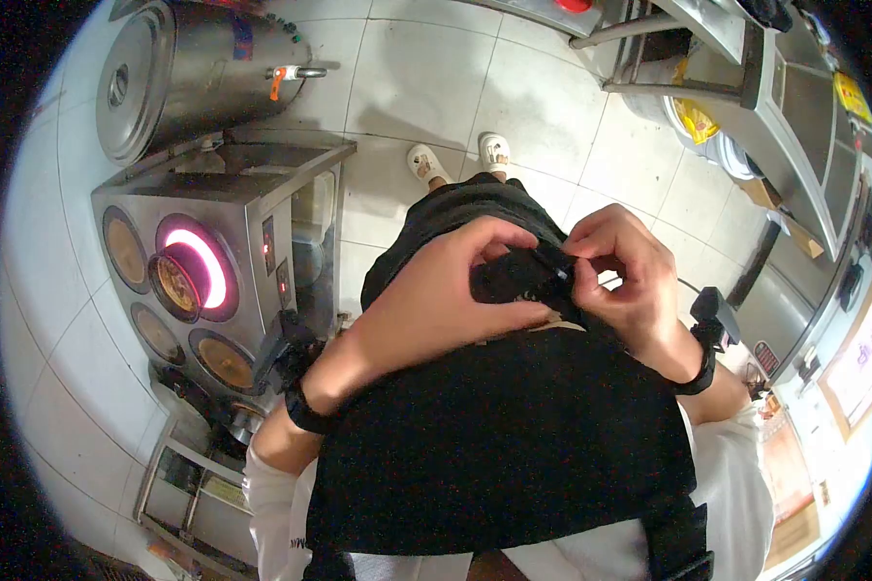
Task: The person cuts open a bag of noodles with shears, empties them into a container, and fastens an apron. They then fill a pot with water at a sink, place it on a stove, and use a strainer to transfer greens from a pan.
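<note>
My left hand [441, 281] is in front of my waist, its thumb and forefinger curved well apart in a C over the black apron [494, 441]. The forefinger tip comes close to a small dark piece [555, 263] between my two hands. My right hand [630, 276] meets it from the other side, thumb and forefinger pinched together at its end. What the right fingertips hold is too small and dark to make out. Both wrists carry black straps with a small device.
To the left stands a steel cooker with round burners [225, 358]; one ring [208, 266] glows pink beside a round basket [176, 288]. A large lidded steel pot [203, 82] lies beyond it in view. Steel shelving [790, 126] and a counter run along the right. White tiles [417, 77] cover the floor.
</note>
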The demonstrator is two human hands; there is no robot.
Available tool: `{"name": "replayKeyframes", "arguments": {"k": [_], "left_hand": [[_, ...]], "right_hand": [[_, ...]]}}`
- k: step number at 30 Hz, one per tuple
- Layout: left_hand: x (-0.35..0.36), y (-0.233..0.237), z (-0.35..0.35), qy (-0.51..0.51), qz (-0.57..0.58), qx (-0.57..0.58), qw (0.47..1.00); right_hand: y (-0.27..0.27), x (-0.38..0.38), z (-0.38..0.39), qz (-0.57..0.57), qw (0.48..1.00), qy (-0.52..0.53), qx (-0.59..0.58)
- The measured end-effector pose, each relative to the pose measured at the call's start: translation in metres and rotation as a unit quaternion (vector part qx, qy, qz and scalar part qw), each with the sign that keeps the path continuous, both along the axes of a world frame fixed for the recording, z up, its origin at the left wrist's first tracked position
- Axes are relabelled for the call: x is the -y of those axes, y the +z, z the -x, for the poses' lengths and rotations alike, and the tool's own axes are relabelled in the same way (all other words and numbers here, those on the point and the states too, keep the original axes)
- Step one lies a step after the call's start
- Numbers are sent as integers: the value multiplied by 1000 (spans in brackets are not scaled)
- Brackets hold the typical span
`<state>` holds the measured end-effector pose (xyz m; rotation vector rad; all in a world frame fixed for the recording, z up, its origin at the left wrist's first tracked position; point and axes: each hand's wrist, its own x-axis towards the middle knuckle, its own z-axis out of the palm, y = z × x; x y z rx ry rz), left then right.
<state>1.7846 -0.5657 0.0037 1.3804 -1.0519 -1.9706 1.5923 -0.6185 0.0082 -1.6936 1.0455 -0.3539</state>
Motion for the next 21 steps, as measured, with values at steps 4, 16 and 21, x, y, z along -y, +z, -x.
{"name": "replayKeyframes", "arguments": {"k": [4,16,21], "left_hand": [[9,1,13,-11,4,14,1000],[2,4,13,-27,-31,128,991],[-1,4,12,-25,-3,117,993]], "right_hand": [[-3,-3,-1,21,999,-2,28],[-12,-16,11,-32,996,-61,49],[8,6,-7,30,989,132,53]]}}
